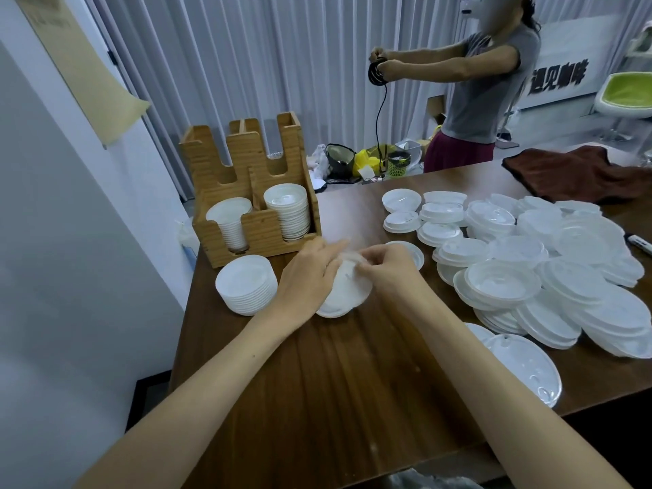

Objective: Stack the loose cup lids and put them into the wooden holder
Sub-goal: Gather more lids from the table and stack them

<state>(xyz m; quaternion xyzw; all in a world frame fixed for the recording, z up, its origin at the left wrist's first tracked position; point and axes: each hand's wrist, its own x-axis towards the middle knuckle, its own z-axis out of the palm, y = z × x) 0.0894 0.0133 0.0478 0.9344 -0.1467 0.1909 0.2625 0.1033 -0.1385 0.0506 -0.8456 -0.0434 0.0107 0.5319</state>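
The person's two hands meet over a single white lid point(347, 294) that lies on the dark wooden table point(352, 382), just in front of the wooden holder point(254, 192) and a little to its right. The left hand point(310, 273) lies across the lid's left side with its fingers close together and nearly straight; the fingertips are blurred and the thumb is hidden, so any grip underneath cannot be told. The right hand point(384, 266) has its fingers curled in tightly, with the fingertips point(363, 263) pinching the far edge of that lid.

Directly in front of the holder, to the left of the hands, stands a neat stack of lids point(245, 284). The holder's front right compartment holds another lid stack point(287, 211), and its front left compartment holds a narrower white stack point(229, 224). Well to the right of the holder, the loose lids point(529, 270) spread in an overlapping heap across the table.
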